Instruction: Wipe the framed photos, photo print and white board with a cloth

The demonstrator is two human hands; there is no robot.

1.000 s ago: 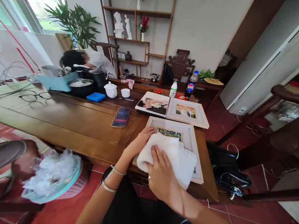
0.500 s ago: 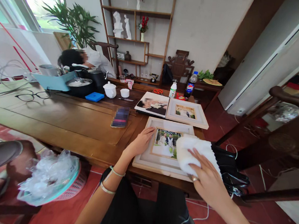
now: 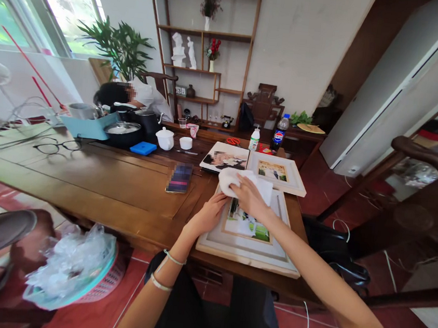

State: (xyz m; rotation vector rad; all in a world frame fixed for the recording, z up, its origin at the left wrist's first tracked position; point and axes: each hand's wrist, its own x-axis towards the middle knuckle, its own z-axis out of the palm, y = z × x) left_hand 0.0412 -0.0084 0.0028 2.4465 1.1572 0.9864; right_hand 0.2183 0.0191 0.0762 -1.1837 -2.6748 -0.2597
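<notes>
A pale wooden picture frame [image 3: 248,258] with a photo [image 3: 251,225] of two people in it lies on the near right part of the table. My left hand [image 3: 210,214] holds the frame's left border, fingers over the edge and thumb hidden. In my right hand [image 3: 250,194] is a white cloth [image 3: 228,180], bunched under the fingers and pressed on the frame's upper left corner. The cloth's loose part spreads along the far border. My right forearm crosses above the frame and hides part of the photo.
Beyond lie a second framed photo [image 3: 299,183] and a photo panel [image 3: 225,157]. A phone [image 3: 179,177], white teapot [image 3: 164,139], blue box [image 3: 143,148], glasses [image 3: 57,145] and cola bottle [image 3: 280,133] stand about the table. A basket [image 3: 102,282] of plastic bags is at lower left.
My right hand has moved the white cloth from the frame's right side across to its upper left corner. My left hand stays on the left border. The view has shifted slightly.
</notes>
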